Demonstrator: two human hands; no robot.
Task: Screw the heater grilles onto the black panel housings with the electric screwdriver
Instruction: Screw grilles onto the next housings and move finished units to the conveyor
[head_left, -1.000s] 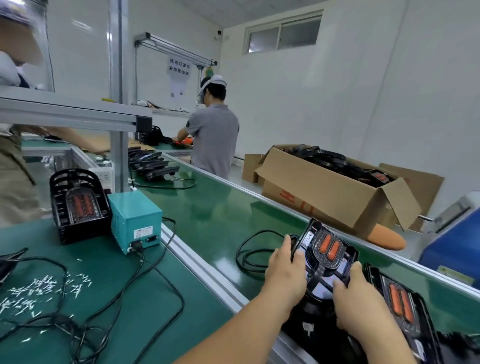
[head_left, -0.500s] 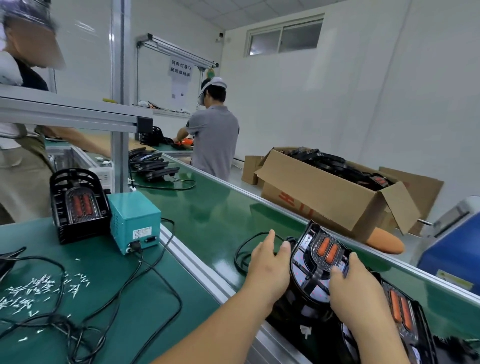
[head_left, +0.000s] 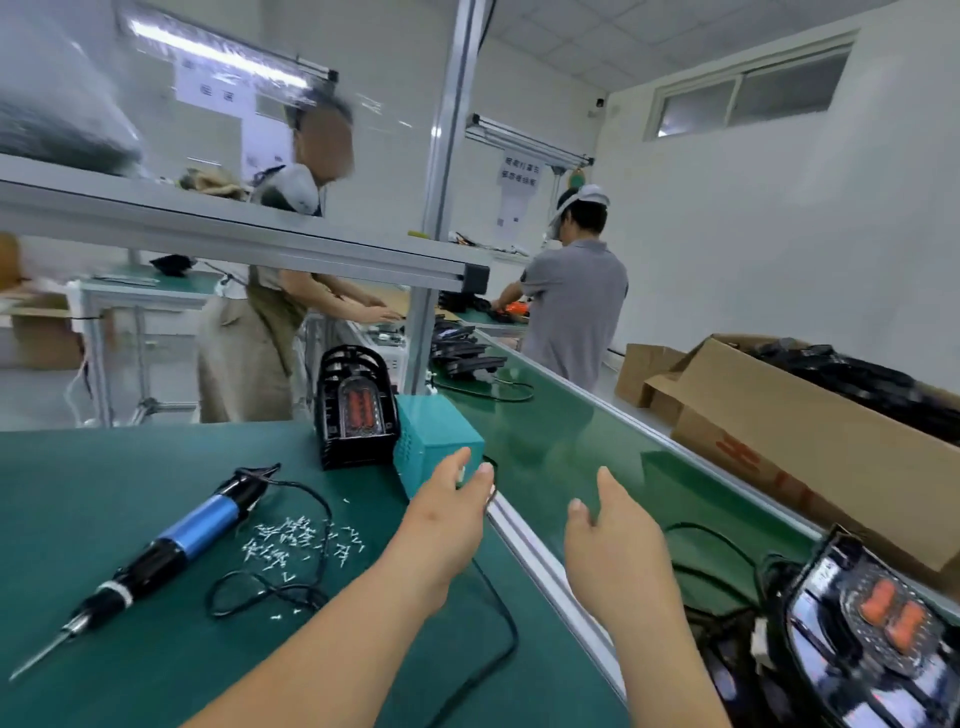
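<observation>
Both my hands hang empty over the green bench, fingers relaxed: my left hand (head_left: 449, 514) near the teal power box (head_left: 436, 441), my right hand (head_left: 608, 545) above the aluminium rail. A black panel housing (head_left: 862, 644) with orange heater elements lies on the conveyor at lower right, apart from my hands. The electric screwdriver (head_left: 171, 545), blue and black, lies on the bench to the left. Loose screws (head_left: 296, 535) are scattered beside it. A black heater grille (head_left: 356, 410) stands upright behind the teal box.
A cardboard box (head_left: 810, 457) of black parts sits right of the conveyor belt (head_left: 561, 441). Black cables (head_left: 493, 613) trail over the bench. Several housings (head_left: 467, 353) lie further up the belt. Two other people work at the far end.
Both hands let go of the black housing on the conveyor and moved left toward the bench. My view swung left, bringing the screwdriver and screws into sight.
</observation>
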